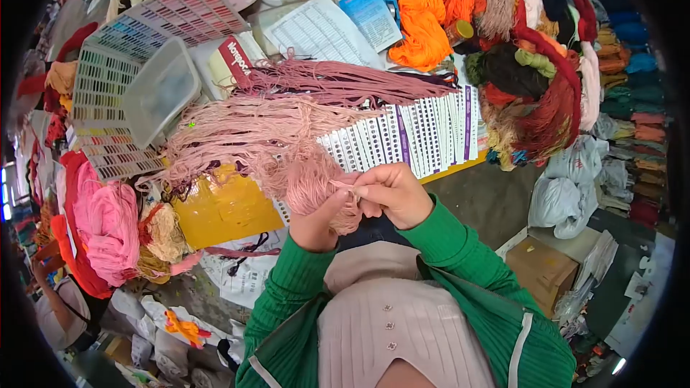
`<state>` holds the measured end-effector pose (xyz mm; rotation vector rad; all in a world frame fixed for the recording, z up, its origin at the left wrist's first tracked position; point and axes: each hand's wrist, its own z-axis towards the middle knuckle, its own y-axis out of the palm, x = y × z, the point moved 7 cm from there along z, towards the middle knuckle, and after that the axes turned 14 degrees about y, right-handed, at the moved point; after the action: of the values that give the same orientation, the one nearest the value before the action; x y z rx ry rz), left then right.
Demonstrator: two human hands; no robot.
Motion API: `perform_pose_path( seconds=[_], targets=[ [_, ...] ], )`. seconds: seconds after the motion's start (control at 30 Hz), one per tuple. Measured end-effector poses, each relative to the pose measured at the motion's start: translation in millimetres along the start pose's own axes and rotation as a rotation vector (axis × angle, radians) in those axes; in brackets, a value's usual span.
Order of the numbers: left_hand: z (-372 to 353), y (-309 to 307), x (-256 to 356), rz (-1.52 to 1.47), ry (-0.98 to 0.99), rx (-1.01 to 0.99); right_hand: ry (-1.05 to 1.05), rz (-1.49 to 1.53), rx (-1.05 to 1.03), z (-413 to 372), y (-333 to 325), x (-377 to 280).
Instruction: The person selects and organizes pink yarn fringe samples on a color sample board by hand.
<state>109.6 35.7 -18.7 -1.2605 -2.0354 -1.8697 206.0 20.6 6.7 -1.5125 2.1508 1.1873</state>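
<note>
Near the table's front edge, my left hand (320, 221) is closed around the lower part of a dusty pink yarn skein (309, 179). My right hand (392, 194) meets it on the right, its thumb and forefinger pinching a thin pale strand of the pink yarn (341, 184). The fingertips of both hands are close together. Behind the skein, long light pink yarn strands (237, 126) lie across the table, with darker mauve strands (345, 80) beyond them. White punched cards (424, 133) stand in a fanned row behind my right hand.
A clear plastic tub (164, 90) and colour charts (108, 75) are at the left. Orange yarn (420, 25) and red yarn (560, 111) lie at the right. A cardboard box (543, 269) sits on the floor. Part of another person (65, 305) shows at the lower left.
</note>
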Motion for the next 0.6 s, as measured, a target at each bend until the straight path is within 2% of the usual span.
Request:
perform_pose_path(
  seconds=[0.07, 0.17, 0.4, 0.47, 0.6],
  targets=[
    [-3.7, -4.3, 4.3, 0.069, -0.019, 0.014, 0.018, 0.049, -0.039, -3.8, 11.5, 1.3],
    [-8.3, 5.1, 17.6, -0.115, -0.053, -0.009, 0.046, 0.117, -0.023, -7.1, 20.7, 4.4],
    [-13.6, 9.0, 33.8, -0.145, -0.051, -0.056, 0.038, 0.177, -0.029, -14.8, 42.5, 0.7],
    [-15.1, 10.3, 37.0, -0.157, -0.060, -0.129, 0.028, 0.153, 0.003, -15.1, 46.8, 1.8],
    [-17.2, 3.0, 38.8, -0.117, -0.038, -0.062, -0.085, -0.055, -0.045, -11.4, 56.6, 2.0]
  ],
)
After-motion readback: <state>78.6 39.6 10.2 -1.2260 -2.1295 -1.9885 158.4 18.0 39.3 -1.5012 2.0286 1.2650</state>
